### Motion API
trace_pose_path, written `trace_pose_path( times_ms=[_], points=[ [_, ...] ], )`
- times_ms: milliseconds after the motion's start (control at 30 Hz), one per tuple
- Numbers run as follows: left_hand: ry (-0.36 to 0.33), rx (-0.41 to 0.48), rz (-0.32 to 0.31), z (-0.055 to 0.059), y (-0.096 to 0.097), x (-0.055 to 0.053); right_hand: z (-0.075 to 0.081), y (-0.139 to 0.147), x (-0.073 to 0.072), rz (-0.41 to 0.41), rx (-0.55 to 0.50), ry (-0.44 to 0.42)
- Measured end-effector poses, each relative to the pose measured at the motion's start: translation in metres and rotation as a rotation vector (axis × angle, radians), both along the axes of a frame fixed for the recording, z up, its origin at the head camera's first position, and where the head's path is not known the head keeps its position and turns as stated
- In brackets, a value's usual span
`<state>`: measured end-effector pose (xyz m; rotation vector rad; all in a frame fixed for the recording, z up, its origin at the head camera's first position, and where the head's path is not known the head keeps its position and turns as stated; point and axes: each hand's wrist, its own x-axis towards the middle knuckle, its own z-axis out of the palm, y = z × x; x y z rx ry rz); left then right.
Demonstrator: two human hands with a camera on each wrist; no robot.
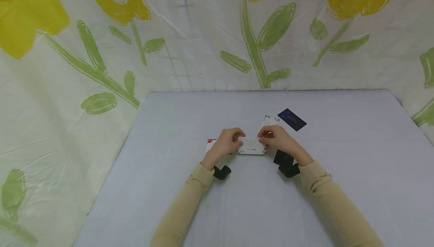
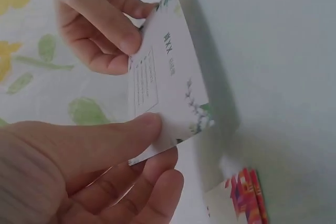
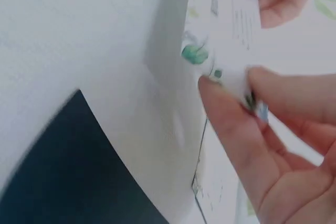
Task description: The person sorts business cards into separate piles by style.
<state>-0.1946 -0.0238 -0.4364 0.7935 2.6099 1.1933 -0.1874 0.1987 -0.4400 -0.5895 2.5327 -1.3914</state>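
A white business card (image 1: 251, 147) with printed text and green leaf decoration at its corners is held between both hands over the table. My left hand (image 1: 226, 141) pinches one end, thumb (image 2: 142, 128) on the printed face and fingers behind. The other end is pinched by my right hand (image 1: 278, 138), its thumb and a finger (image 3: 226, 114) at the decorated corner. Beside the left hand lie white cards with red patterned ends (image 2: 245, 198), partly covered by that hand in the head view. Another leaf-decorated white card (image 1: 269, 121) lies just beyond the right hand.
A dark blue card (image 1: 292, 119) lies at the back right of the held card. Close to the right wrist is a black card (image 1: 283, 158). Black wrist devices (image 1: 222, 172) show under both wrists. The pale table (image 1: 169, 145) meets a flower-painted curtain (image 1: 203, 51) behind.
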Motion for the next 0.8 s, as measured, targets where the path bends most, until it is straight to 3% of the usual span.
trace_pose_path(
  times_ms=[167,367,567,800],
  points=[
    [-0.02,-0.117,0.011,-0.001,0.007,-0.005,0.001,-0.006,0.001,-0.03,0.151,0.046],
    [0.074,-0.213,0.033,-0.003,0.013,-0.002,-0.001,-0.016,0.002,-0.087,0.373,0.175],
    [0.122,-0.308,0.036,0.0,0.016,0.0,-0.001,-0.02,0.002,-0.101,0.441,0.218],
    [0.127,-0.371,0.025,-0.002,0.017,-0.002,-0.003,-0.02,0.001,-0.082,0.483,0.235]
  ],
)
